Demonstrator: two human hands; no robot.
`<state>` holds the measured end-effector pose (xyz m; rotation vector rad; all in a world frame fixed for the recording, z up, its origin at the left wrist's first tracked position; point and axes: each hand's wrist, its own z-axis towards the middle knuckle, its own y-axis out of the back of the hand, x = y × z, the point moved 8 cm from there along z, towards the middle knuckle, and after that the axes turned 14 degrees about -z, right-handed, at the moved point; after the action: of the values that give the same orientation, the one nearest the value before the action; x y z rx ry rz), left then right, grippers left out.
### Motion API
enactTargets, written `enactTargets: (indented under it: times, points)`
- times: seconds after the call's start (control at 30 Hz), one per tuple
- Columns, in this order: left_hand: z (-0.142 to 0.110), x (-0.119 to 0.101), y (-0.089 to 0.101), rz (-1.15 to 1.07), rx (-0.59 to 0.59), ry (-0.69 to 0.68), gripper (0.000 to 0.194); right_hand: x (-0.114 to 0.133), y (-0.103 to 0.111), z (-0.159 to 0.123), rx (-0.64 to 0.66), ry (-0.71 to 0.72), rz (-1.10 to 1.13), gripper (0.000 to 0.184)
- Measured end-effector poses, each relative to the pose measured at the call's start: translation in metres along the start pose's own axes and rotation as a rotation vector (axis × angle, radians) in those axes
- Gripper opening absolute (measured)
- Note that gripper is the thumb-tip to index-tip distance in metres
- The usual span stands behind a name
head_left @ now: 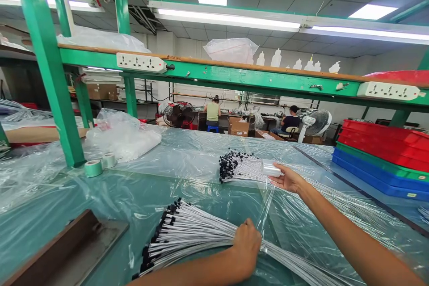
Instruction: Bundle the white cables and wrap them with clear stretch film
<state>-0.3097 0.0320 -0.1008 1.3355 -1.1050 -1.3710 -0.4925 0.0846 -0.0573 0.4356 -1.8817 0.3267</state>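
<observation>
My left hand (246,243) is closed around a fanned bundle of thin white cables with black ends (181,234), pressing it on the plastic-covered table. My right hand (284,178) reaches farther out and grips a roll of clear tape (271,169) at a second bundle of white cables (239,167). A strip of clear film or tape (266,208) stretches down from the right hand toward the left hand.
Two tape rolls (99,164) stand by a green post (53,76). A plastic bag pile (124,136) lies behind them. Stacked red, green and blue trays (382,156) sit at right. A dark metal plate (73,250) lies at front left. Two people sit far back.
</observation>
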Motion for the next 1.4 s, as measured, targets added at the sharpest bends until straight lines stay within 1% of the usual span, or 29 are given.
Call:
enactTargets:
  times: [0.07, 0.13, 0.2, 0.27, 0.37, 0.5, 0.63, 0.7, 0.77, 0.87, 1.0, 1.07, 1.17, 1.3, 1.4]
  points:
    - [0.000, 0.002, -0.003, 0.012, 0.052, 0.032, 0.019, -0.002, 0.003, 0.001, 0.002, -0.002, 0.002, 0.029]
    - [-0.002, 0.003, -0.004, 0.025, 0.134, 0.041, 0.020, -0.004, 0.005, 0.000, 0.000, -0.003, 0.009, 0.030]
    - [-0.005, 0.002, -0.004, 0.037, 0.217, 0.019, 0.034, -0.004, 0.008, -0.001, -0.008, -0.001, 0.022, 0.030]
    - [-0.007, 0.002, -0.001, 0.062, 0.255, 0.001, 0.045, -0.002, 0.009, -0.002, -0.017, 0.006, 0.040, 0.030]
    - [-0.004, 0.007, 0.007, 0.112, 0.222, -0.011, 0.052, 0.003, 0.007, -0.006, -0.015, 0.031, 0.073, 0.031]
    - [0.000, 0.015, 0.009, 0.121, 0.201, -0.035, 0.056, 0.017, 0.001, -0.013, 0.000, 0.079, 0.105, 0.032]
    - [0.001, 0.022, 0.008, 0.072, 0.196, -0.094, 0.046, 0.036, -0.011, -0.021, 0.036, 0.121, 0.126, 0.033]
    - [0.000, 0.025, 0.008, 0.043, 0.186, -0.104, 0.044, 0.044, -0.017, -0.025, 0.052, 0.135, 0.133, 0.032]
    - [-0.001, 0.027, 0.006, 0.023, 0.160, -0.098, 0.042, 0.052, -0.024, -0.028, 0.066, 0.148, 0.139, 0.031]
    - [-0.003, 0.026, 0.002, 0.018, 0.091, -0.091, 0.030, 0.061, -0.032, -0.035, 0.083, 0.175, 0.155, 0.032]
    - [-0.008, 0.019, 0.000, 0.037, -0.022, -0.136, 0.026, 0.071, -0.030, -0.040, 0.063, 0.186, 0.178, 0.034]
    - [-0.011, 0.017, -0.001, 0.045, -0.046, -0.174, 0.025, 0.073, -0.026, -0.041, 0.047, 0.176, 0.185, 0.034]
    - [-0.016, 0.016, -0.001, 0.043, -0.054, -0.212, 0.024, 0.076, -0.022, -0.042, 0.038, 0.173, 0.192, 0.034]
    - [-0.016, 0.020, 0.000, 0.018, -0.067, -0.176, 0.025, 0.077, -0.019, -0.046, 0.043, 0.178, 0.198, 0.034]
    - [-0.009, 0.021, -0.004, -0.008, -0.005, -0.137, 0.025, 0.082, -0.023, -0.055, 0.065, 0.191, 0.200, 0.032]
